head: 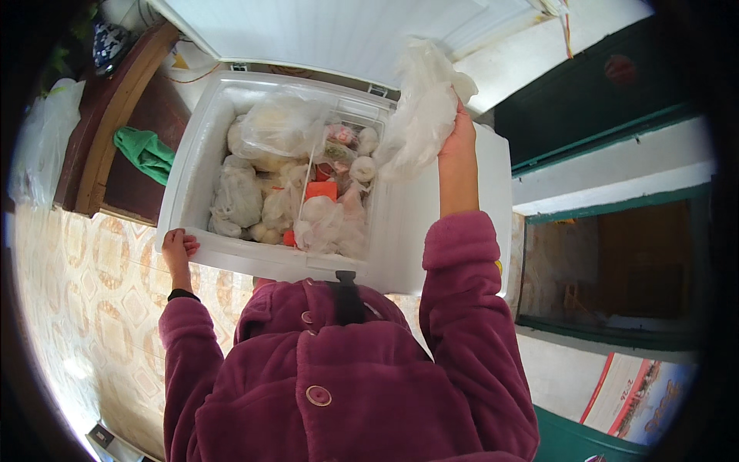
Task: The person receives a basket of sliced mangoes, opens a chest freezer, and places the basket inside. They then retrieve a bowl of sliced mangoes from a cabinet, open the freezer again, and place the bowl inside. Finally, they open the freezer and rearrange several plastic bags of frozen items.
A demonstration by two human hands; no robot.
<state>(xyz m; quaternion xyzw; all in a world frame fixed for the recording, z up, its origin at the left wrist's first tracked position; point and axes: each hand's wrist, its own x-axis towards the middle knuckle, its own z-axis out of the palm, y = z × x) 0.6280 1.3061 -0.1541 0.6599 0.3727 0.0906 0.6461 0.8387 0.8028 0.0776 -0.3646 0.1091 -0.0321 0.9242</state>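
Below me stands a white chest freezer with its lid raised. My right hand grips a translucent plastic bag above the freezer's right part; what the bag holds cannot be made out. My left hand rests on the freezer's front left corner, fingers curled over the rim. Inside, a large clear bag lies at the back left and a knotted bag at the left. A wire divider separates these from a red box, round white items and more bags.
Left of the freezer is a dark wooden cabinet with a green cloth hanging by it. Another plastic bag hangs at the far left. Patterned floor tiles lie at the left. A green-framed opening and a calendar are at the right.
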